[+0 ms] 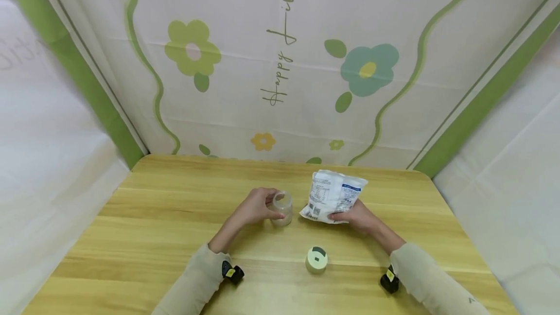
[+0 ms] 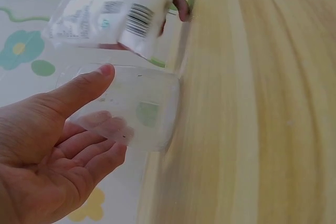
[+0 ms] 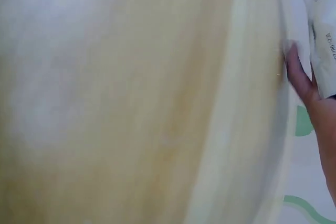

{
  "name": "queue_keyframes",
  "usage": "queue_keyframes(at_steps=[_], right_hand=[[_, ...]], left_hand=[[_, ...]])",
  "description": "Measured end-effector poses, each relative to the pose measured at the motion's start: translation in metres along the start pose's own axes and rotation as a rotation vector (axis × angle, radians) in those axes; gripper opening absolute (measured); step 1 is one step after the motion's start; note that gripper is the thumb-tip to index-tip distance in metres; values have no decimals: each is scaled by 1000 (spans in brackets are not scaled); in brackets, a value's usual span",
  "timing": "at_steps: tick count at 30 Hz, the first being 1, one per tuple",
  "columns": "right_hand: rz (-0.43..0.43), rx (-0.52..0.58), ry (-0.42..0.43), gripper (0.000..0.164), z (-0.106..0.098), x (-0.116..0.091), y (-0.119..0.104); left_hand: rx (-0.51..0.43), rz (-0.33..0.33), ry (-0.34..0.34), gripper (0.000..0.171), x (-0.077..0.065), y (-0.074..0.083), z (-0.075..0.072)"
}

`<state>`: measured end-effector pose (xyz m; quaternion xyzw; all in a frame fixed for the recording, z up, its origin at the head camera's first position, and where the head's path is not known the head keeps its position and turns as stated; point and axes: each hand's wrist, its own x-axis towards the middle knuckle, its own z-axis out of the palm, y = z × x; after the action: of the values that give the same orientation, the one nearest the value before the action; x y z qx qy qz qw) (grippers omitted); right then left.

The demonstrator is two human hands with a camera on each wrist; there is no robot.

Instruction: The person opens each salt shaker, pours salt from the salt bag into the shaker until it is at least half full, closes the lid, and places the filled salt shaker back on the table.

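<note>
Left grip (image 1: 258,206) curls round a clear plastic jar (image 1: 284,213), open-topped and apparently empty, on or just above the wooden bench (image 1: 144,256); toward two o'clock, right grip (image 1: 359,215) holds a bulging white printed pouch (image 1: 328,196), unemptied.

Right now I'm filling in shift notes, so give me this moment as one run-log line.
left hand: around upright clear jar | right hand: gripping white printed packet | pale round object: on table, untouched
</note>
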<state>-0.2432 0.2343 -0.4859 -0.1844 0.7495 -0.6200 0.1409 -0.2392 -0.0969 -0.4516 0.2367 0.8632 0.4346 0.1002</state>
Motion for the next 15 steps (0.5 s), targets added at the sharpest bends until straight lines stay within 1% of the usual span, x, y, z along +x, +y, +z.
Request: queue_keyframes(at_steps=[3, 10, 15], right_hand=[[-32, 71, -14, 61, 1, -2, -4], [-46, 237, -123, 60, 8, -8, -11], [-69, 320, -151, 59, 16, -9, -18]], left_hand=[[5, 4, 4, 61, 0, 0, 0], [4, 4, -7, 60, 1, -1, 1], [4, 3, -3, 60, 1, -1, 0]])
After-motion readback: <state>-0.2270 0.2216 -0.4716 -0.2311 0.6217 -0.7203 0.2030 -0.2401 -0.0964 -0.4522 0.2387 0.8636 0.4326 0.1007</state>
